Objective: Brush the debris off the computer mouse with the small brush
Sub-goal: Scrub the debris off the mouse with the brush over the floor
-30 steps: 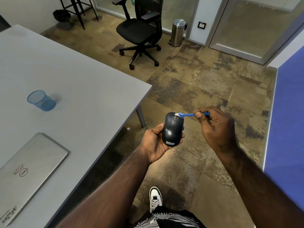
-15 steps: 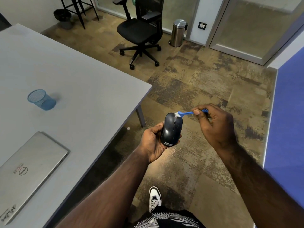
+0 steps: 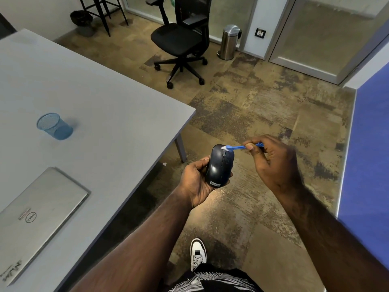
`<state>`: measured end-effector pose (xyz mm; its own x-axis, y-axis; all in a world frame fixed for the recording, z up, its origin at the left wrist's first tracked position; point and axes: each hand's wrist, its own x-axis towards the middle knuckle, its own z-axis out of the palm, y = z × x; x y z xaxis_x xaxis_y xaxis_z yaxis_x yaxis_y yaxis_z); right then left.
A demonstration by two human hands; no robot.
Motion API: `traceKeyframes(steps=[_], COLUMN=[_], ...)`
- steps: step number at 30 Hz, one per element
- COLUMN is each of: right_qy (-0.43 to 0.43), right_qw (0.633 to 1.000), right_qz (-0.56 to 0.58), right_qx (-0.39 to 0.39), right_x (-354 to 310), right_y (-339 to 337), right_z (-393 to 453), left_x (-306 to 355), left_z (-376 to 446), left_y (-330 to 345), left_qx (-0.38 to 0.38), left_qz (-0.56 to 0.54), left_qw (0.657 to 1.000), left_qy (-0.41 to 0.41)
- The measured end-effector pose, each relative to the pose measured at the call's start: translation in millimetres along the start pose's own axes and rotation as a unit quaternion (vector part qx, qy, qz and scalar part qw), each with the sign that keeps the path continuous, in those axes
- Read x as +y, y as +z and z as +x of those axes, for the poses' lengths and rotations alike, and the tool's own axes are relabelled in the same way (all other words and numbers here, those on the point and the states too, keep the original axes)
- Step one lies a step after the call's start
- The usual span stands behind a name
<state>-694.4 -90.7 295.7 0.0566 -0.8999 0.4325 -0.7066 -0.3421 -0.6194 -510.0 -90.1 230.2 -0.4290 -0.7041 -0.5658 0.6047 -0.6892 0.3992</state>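
Observation:
My left hand [image 3: 194, 180] grips a dark computer mouse [image 3: 219, 166] from below, top side up, held in the air beyond the table's corner. A white label sits at the mouse's near end. My right hand [image 3: 271, 161] pinches the handle of a small blue brush [image 3: 240, 147] between thumb and fingers. The brush's white bristles touch the far end of the mouse, near the scroll wheel.
A grey table [image 3: 105, 114] fills the left, bearing a blue mesh cup [image 3: 54, 126] and a closed silver laptop [image 3: 37, 216]. A black office chair [image 3: 181, 41] and a steel bin [image 3: 229, 42] stand behind. A blue panel [image 3: 370, 157] runs along the right. My shoe [image 3: 197, 253] is below.
The brush head has shifted slightly left across the mouse's far end. The mouse tilted between frames and both hands stay close together in the same spot.

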Motion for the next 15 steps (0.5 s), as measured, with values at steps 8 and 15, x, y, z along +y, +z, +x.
traceKeyframes(steps=[8,15], right_qy=[-0.067,-0.051], right_qw=[0.994,0.997], right_qz=[0.039,0.031], right_qx=[-0.077,-0.057], right_x=[1,1], right_y=[-3,-2], right_z=[-14,-17], left_x=[1,4], left_z=[4,5], left_y=[-2,1], left_qx=[0.018,0.021], left_qz=[-0.030,-0.024], left_qw=[0.999,0.999], left_qy=[0.006,0.007])
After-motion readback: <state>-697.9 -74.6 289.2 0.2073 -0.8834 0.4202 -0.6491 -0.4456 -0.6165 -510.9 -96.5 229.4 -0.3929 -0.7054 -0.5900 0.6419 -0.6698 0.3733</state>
